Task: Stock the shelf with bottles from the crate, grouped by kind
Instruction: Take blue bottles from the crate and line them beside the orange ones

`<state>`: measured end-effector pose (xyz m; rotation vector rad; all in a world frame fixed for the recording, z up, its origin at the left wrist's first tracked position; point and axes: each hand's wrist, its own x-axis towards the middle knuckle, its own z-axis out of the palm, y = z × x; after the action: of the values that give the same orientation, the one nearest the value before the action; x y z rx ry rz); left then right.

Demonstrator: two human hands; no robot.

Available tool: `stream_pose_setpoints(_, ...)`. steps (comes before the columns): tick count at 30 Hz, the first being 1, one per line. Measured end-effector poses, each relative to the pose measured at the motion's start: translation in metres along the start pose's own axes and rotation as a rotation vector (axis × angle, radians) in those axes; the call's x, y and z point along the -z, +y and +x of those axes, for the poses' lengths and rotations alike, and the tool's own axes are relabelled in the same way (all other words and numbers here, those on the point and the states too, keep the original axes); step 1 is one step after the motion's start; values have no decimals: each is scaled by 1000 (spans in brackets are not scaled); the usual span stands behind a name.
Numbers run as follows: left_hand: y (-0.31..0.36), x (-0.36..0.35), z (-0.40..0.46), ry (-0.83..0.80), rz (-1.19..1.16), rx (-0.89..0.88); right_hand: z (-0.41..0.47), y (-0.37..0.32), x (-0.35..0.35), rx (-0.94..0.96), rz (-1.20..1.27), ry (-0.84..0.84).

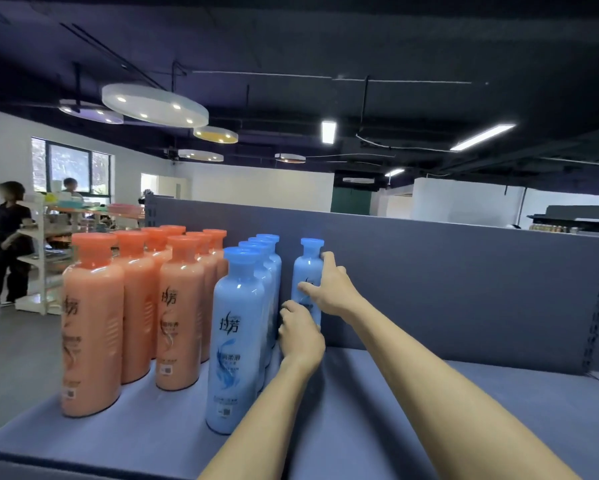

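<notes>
Here, both hands are on 1 blue bottle standing upright at the back of the shelf, close to the grey back panel. The right hand has its grip wrapped round the bottle's middle; the left hand has its grip curled round the lower part. Just left stands a row of blue bottles, then 2 rows of orange bottles.
</notes>
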<state>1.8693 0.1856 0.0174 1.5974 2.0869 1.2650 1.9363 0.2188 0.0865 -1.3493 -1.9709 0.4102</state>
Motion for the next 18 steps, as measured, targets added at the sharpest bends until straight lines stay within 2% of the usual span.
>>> stream_pose_setpoints(3, 13, 11, -21, -68, -28, 19, -14, -10, 4, -48, -40, -4)
stream_pose_setpoints(7, 16, 33, -54, -117, 43, -102, -47, -22, 27, -58, -64, 15)
stream_pose_setpoints(11, 16, 69, -75, -97, 114, -246, -85, -42, 63, -11, -136, 27)
stream_pose_setpoints(18, 26, 124, -125, -39, 31, -343, -165, -84, 98, 118, -188, 139)
